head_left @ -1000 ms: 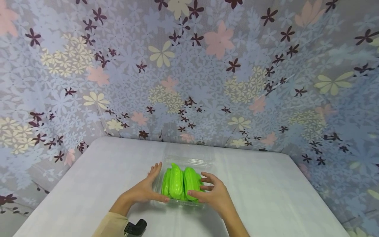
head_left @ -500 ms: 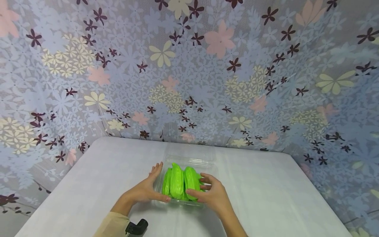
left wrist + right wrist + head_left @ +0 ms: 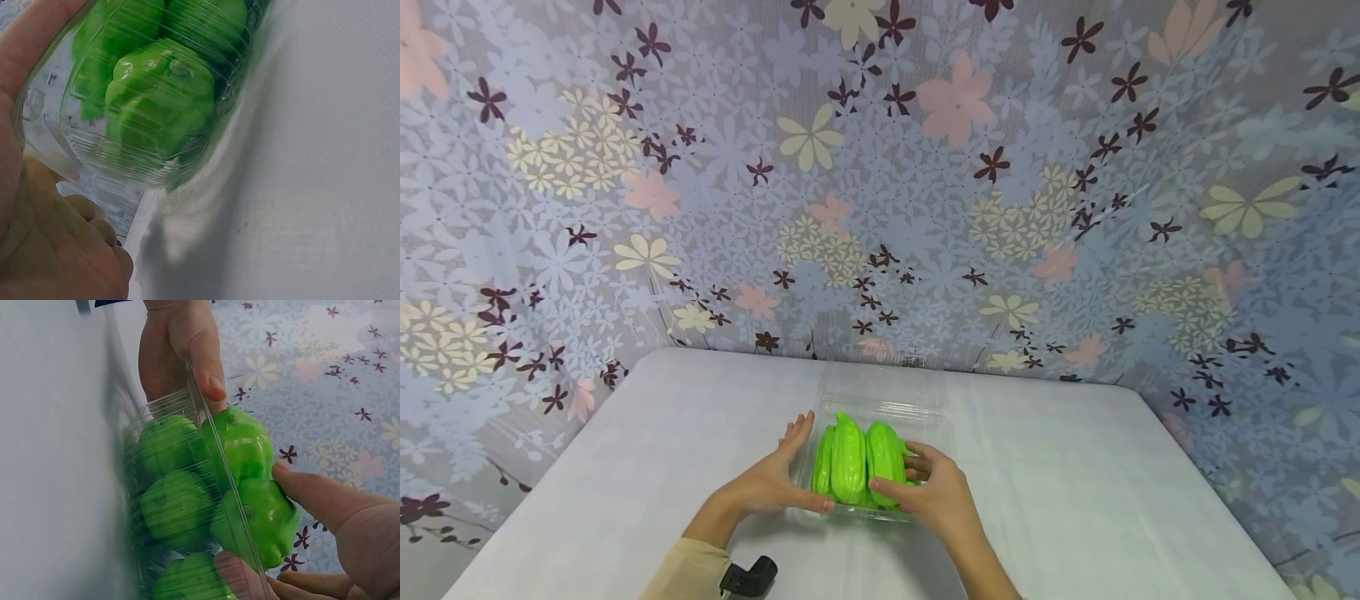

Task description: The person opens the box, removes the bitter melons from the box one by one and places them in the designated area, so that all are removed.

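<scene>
In the head view, bright green ridged bitter melons (image 3: 848,462) lie in a clear plastic container (image 3: 880,514) on the table. My left hand (image 3: 767,483) spans the container's near left corner, its straight thumb along the front rim and its straight fingers along the left side. On the right, my right hand (image 3: 936,492) grips the upper right bitter melon (image 3: 883,458), thumb on its near end and fingers curved over its far right side. Through the clear wall, the right wrist view shows more bitter melons (image 3: 176,503) in a lower layer. Fingertips of the right hand dip inside the wall there.
The container's clear lid (image 3: 880,383) is folded back behind it, toward the wall. White cloth covers the table (image 3: 1045,483); flower-patterned fabric (image 3: 880,208) rises at its back and sides. A black wrist-camera mount (image 3: 748,577) sits at the left sleeve (image 3: 688,571).
My right hand's fingers and thumb have drawn in round the upper right bitter melon, the hand shifting slightly left. My left hand and the container look unmoved.
</scene>
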Demonstrator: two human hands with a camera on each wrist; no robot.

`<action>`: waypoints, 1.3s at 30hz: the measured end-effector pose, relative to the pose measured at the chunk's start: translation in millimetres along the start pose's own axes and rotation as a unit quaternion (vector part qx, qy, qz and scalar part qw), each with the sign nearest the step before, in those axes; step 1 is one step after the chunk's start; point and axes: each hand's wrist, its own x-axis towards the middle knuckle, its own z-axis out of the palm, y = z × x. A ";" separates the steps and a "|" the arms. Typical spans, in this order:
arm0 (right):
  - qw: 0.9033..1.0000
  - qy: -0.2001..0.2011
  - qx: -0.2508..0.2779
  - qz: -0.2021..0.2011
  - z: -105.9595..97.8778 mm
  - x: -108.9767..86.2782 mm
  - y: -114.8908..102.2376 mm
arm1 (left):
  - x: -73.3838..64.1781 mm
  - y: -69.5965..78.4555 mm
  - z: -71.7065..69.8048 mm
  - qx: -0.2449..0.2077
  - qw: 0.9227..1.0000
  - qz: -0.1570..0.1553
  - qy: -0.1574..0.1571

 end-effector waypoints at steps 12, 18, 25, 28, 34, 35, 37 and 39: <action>1.000 0.007 -0.008 -0.018 -5.2 -1.2 -2.6 | -2.1 1.5 -0.4 -0.003 1.000 0.002 -0.002; 1.000 0.009 -0.001 -0.021 -8.5 -0.8 -1.8 | -1.1 0.5 -0.1 -0.002 1.000 0.003 -0.002; 1.000 0.005 0.018 -0.019 -11.3 0.0 0.4 | -0.4 0.5 0.1 0.000 1.000 0.004 -0.004; 1.000 0.011 0.021 -0.015 -12.9 -0.3 1.2 | 0.6 1.2 0.6 0.001 1.000 0.005 -0.008; 1.000 0.019 0.019 -0.010 -18.9 -0.4 0.0 | 1.7 1.0 1.4 -0.003 1.000 0.005 -0.015; 1.000 0.019 0.017 -0.009 -19.8 -0.4 -0.5 | 1.5 1.0 1.5 -0.003 1.000 0.004 -0.016; 1.000 0.019 0.016 -0.006 -21.0 -0.1 -1.4 | 0.6 1.4 1.5 -0.004 1.000 0.000 -0.016; 1.000 0.017 0.020 -0.004 -21.8 0.7 -2.3 | -0.7 1.8 1.2 -0.003 1.000 -0.004 -0.014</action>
